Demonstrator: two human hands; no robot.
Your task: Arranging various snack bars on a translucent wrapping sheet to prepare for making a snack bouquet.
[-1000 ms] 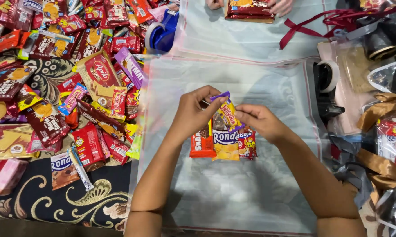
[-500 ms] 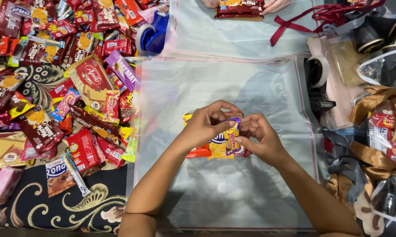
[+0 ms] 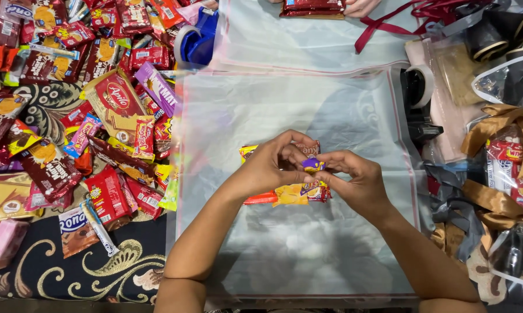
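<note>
1. Looking down from a head-worn camera, two bare arms reach to the middle of a large clear plastic sheet (image 3: 308, 243) with a thin pink edge, spread flat over a dark patterned cloth (image 3: 82, 272).
2. The left hand (image 3: 270, 165) and right hand (image 3: 360, 182) meet over a small bundle of snack packets (image 3: 299, 192) lying on the sheet's centre.
3. Both hands have fingers curled closed onto the bundle; the fingertips pinch a small purple wrapper (image 3: 312, 164) at its top.
4. The bundle shows an orange-red packet at the left, a yellow one in the middle and a red one at the right.
5. Left of the sheet lies a heap of snack packets (image 3: 70, 116), mostly red, brown and yellow rectangles, with one purple bar.
6. A blue tape dispenser (image 3: 198, 40) sits at the sheet's top left corner.
7. Right of the sheet are gold ribbons (image 3: 499, 130), a roll of tape (image 3: 421, 84) and clear bags.
8. At the top edge another person's hand (image 3: 363, 7) rests by a red packet stack (image 3: 312, 7).
</note>
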